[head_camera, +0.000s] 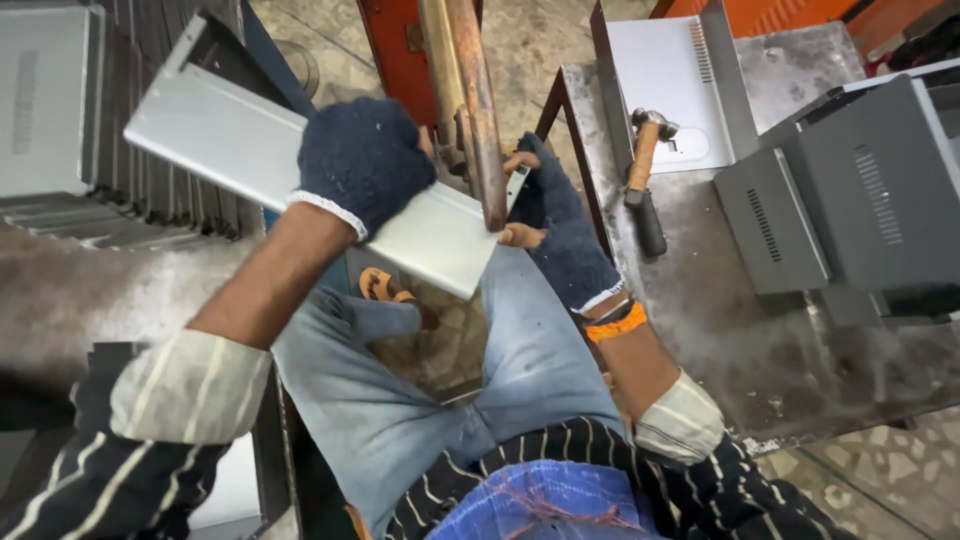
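Note:
I hold a long grey sheet-metal panel (215, 135) with bent edges across my lap. My left hand (360, 160), in a dark blue knit glove, grips the panel near its middle. My right hand (560, 215), in a fingerless dark glove, holds the panel's right end, fingertips bare. A rusty upright metal bar (480, 110) of a machine stands just in front of the panel's right end, between my hands. I am seated in blue jeans, knees apart.
A worn metal table (740, 330) at right carries a wooden-handled hammer (645, 170), a light grey panel (665, 80) and dark grey vented covers (850, 190). Stacked grey panels (110, 200) lie at left. An orange machine frame (395, 50) stands ahead. A sandal (385, 288) shows below.

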